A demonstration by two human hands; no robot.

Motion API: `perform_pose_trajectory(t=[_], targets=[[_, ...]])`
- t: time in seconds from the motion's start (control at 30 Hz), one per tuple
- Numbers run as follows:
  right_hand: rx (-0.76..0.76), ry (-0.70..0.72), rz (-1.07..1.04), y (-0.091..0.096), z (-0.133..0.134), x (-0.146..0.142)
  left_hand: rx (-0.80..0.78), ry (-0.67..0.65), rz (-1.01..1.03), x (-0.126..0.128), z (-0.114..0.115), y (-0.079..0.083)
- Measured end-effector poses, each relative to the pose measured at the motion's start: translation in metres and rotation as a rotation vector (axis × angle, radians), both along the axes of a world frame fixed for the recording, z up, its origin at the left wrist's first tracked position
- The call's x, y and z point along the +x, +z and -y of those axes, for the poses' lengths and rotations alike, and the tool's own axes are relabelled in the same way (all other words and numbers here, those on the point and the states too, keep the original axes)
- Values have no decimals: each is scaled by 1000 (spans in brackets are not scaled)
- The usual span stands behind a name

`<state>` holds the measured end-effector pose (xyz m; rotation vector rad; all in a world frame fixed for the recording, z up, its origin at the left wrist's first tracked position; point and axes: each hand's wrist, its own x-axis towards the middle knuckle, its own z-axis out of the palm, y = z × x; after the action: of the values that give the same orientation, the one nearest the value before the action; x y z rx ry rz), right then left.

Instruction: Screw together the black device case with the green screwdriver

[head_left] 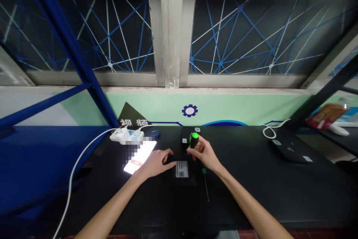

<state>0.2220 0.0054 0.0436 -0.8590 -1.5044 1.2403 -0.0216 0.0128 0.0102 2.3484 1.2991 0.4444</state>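
Observation:
My right hand (203, 153) is closed round the black and green handle of a screwdriver (193, 139), held upright over a flat black device (183, 173) on the table. My left hand (156, 162) rests on the left part of that device, fingers bent and pressing down, beside its white label (181, 169). A second, thin screwdriver with a green cap (206, 184) lies on the table just right of the device.
A lit phone (140, 156) lies left of my left hand. Behind it are a white power strip (123, 135) with a cable and a dark mouse (151, 132). Another black device (291, 149) sits at the right. The black table (251, 179) ends at a wall.

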Motion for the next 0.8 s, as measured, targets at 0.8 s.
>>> perform_pose_trajectory(t=[0.8], targets=[[8,54,-25,7,5,3,-8,2,-2,0,0,-1]])
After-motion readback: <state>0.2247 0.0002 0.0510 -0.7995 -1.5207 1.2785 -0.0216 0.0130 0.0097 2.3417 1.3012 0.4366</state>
